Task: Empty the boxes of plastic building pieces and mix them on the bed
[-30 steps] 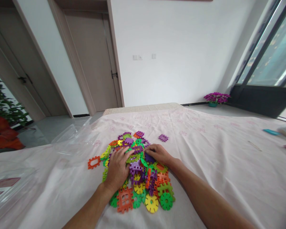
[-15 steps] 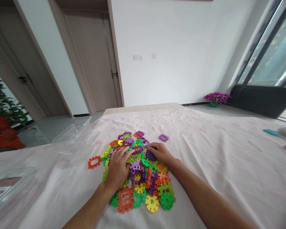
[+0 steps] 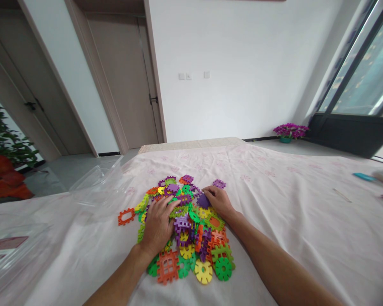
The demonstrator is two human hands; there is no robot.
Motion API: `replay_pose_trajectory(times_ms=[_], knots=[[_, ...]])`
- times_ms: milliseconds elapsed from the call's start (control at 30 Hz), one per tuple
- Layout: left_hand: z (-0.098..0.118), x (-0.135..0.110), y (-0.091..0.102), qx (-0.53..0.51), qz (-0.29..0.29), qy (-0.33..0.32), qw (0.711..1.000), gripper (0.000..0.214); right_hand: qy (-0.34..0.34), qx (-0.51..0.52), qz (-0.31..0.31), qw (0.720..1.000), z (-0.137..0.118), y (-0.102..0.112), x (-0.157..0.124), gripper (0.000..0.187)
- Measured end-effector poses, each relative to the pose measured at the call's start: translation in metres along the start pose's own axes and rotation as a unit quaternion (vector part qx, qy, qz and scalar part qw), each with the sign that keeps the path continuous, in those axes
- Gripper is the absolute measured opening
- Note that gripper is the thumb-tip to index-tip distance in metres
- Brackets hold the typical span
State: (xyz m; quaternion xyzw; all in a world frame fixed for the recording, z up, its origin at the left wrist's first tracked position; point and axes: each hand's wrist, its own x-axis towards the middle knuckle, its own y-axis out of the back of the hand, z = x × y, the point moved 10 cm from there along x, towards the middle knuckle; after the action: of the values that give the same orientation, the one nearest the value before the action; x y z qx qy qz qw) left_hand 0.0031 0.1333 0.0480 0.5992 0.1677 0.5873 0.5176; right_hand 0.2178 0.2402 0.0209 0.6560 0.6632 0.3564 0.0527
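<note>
A heap of plastic interlocking building pieces in purple, green, orange and yellow lies on the cloth before me. My left hand [image 3: 159,219] rests on the heap's left side, fingers stretched out flat over the pieces near a purple notched piece [image 3: 184,199]. At the heap's right edge, my right hand [image 3: 219,201] has its fingers bent and closed on a dark purple piece [image 3: 203,200]. Nearer me lie an orange window-shaped piece [image 3: 167,267], a yellow notched disc [image 3: 203,272] and a green notched disc [image 3: 223,269]. My hands partly cover the heap.
An orange frame piece [image 3: 126,216] lies left of the heap, and a purple piece [image 3: 219,183] beyond my right hand. Clear plastic containers [image 3: 97,182] stand at the left. A thin stick [image 3: 342,195] and a blue object [image 3: 364,176] lie far right on the cloth [image 3: 290,212].
My right hand has shifted slightly away from me and to the right, and the dark purple piece moved with it, uncovering a yellow piece. My left hand has stayed in place.
</note>
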Motion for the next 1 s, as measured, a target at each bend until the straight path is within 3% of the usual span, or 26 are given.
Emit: replay_pose_trajectory(times_ms=[400, 1000], knots=[[-0.001, 0.000, -0.002, 0.002, 0.006, -0.004, 1.000, 0.049, 0.029, 0.009, -0.045, 0.999, -0.021, -0.004, -0.005, 0.026], [0.003, 0.001, 0.001, -0.004, -0.008, -0.005, 1.000, 0.053, 0.047, -0.071, -0.065, 0.994, -0.017, -0.013, -0.004, 0.027]])
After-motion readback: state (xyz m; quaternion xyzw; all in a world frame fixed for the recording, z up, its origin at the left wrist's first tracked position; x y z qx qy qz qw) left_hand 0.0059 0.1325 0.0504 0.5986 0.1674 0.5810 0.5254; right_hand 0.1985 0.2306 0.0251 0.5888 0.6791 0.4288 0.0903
